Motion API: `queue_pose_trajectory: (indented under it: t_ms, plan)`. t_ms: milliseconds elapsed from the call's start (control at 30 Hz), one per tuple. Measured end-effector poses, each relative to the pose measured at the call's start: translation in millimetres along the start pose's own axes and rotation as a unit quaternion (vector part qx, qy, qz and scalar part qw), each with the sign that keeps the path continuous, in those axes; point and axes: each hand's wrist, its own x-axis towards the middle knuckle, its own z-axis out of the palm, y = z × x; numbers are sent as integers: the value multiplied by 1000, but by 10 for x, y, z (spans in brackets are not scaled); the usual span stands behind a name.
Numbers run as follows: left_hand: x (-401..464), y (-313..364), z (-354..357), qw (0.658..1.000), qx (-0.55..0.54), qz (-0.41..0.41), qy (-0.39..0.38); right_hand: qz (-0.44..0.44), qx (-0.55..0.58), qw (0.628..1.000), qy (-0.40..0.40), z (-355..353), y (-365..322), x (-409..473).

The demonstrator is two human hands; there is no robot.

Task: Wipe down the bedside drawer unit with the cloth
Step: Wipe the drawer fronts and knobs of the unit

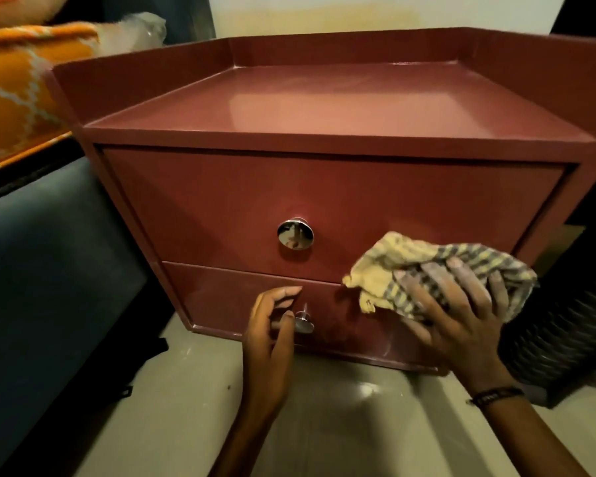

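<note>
Glossy maroon-red all over the bedside drawer unit (324, 108), low-rimmed on three sides of its top, two drawers in front. Just above and left of the right hand (461, 315), the upper drawer (221, 201) with a round chrome upper knob (295, 234). Under both hands, the lower drawer (221, 297), seemingly pulled out a little past the upper one.

Right hand spread wide, fingers fairly straight, pressing a bunched cloth (427, 270) of yellow and grey stripes against the drawer fronts, at the seam between them toward the right edge. Cloth spilling out beyond the fingertips to the left and upward. Dark wristband (496, 395) behind that hand.

Left hand (272, 325) held loose, fingers apart and gently curved, thumb tip touching or very nearly touching the small chrome lower knob (304, 321) just to its right; no firm grasp on it discernible.

Far to the left of the left hand, a dark blue bed side (49, 270) topped by orange patterned bedding (14, 98). Beneath both forearms, pale shiny floor (341, 425).
</note>
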Motion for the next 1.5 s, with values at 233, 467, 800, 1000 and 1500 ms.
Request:
queue_pose_trajectory:
  t_ms: [233,467,800,1000,1500]
  plan:
    - [-66,-231,87,995,92,27,-4,-120,-8,991,-55,146,-226,-253]
    - [-256,-515,-15,993,111,-16,27,-214,-30,966,-142,-92,172,-822]
    - [-235,-560,11,995,96,-29,16,-137,-27,986,-87,69,-86,-612]
    - [-261,-629,-9,994,88,-60,6,-227,19,958,-172,-161,169,-1253]
    - [-267,-605,-14,995,76,-60,11,-314,30,929,-192,25,30,-1235]
